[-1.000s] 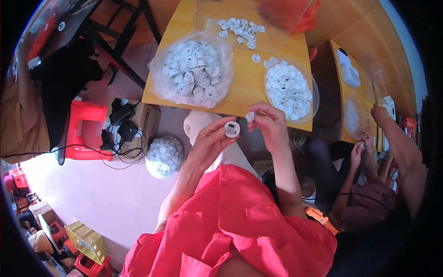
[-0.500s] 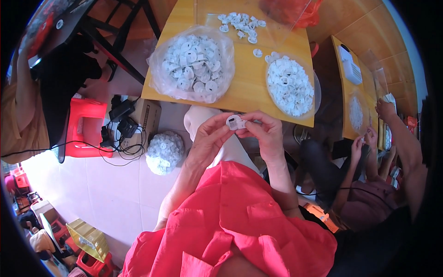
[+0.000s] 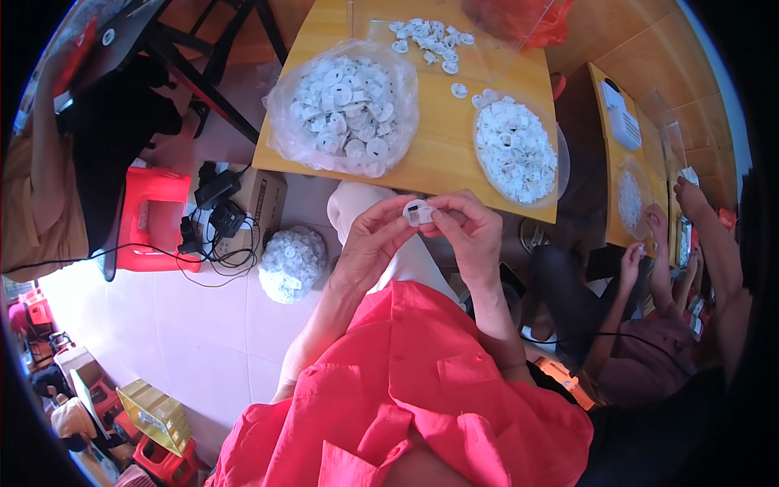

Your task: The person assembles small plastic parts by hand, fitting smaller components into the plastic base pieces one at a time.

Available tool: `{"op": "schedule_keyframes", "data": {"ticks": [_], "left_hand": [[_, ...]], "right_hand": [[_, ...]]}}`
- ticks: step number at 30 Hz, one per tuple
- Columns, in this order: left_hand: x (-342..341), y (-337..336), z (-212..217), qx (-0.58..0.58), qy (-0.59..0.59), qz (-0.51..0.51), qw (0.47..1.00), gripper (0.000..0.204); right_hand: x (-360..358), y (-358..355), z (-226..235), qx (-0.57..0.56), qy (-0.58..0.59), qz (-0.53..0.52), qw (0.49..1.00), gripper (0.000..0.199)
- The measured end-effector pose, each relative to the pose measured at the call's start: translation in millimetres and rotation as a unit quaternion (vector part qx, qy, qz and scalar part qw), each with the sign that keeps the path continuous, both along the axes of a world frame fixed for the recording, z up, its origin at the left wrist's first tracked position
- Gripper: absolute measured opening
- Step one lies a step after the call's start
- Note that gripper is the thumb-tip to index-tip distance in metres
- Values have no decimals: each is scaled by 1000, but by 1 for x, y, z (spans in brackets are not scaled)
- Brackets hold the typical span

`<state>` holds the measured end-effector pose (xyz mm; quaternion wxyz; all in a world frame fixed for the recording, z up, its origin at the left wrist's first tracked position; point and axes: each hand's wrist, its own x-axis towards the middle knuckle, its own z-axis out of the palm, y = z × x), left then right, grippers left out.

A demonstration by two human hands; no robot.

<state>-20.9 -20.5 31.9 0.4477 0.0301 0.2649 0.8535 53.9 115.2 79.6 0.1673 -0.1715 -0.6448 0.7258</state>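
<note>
My left hand (image 3: 375, 236) pinches a round white plastic part (image 3: 416, 213) with a dark slot, in front of the table edge and above my lap. The fingers of my right hand (image 3: 469, 230) are closed on a small white plastic piece that meets the round part's right side; fingertips hide some of it. Beyond my hands, an open clear plastic bag (image 3: 276, 130) full of similar round white parts lies on the wooden table (image 3: 442, 154). To its right is a shallow clear tray (image 3: 480, 144) heaped with small white pieces.
Several loose white parts (image 3: 434, 36) lie at the table's far side near a red plastic bag (image 3: 527, 18). On the floor left are a filled bag (image 3: 292, 265), a cardboard box (image 3: 264, 207) with black adapters, and a red stool (image 3: 154, 195). Co-workers sit at both sides.
Both hands stay nearly in place while the round part tilts slightly between my fingers. The whole view shifts a little. At the right, a co-worker's hands have moved apart.
</note>
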Motion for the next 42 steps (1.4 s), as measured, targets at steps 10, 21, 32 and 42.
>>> {"op": "schedule_keyframes", "data": {"ticks": [10,21,32,42], "left_hand": [[1,0,3,-10,3,-13,1000,31],[4,0,-3,-31,6,0,999,30],[10,9,-1,-121,74,42,989,21],[10,13,-6,-133,65,70,986,18]], "right_hand": [[1,-8,2,87,0,-17,996,12],[2,-9,-2,227,-1,-21,974,14],[-2,-20,-14,362,19,-94,927,21],[-1,-10,-26,225,-41,-60,972,13]]}}
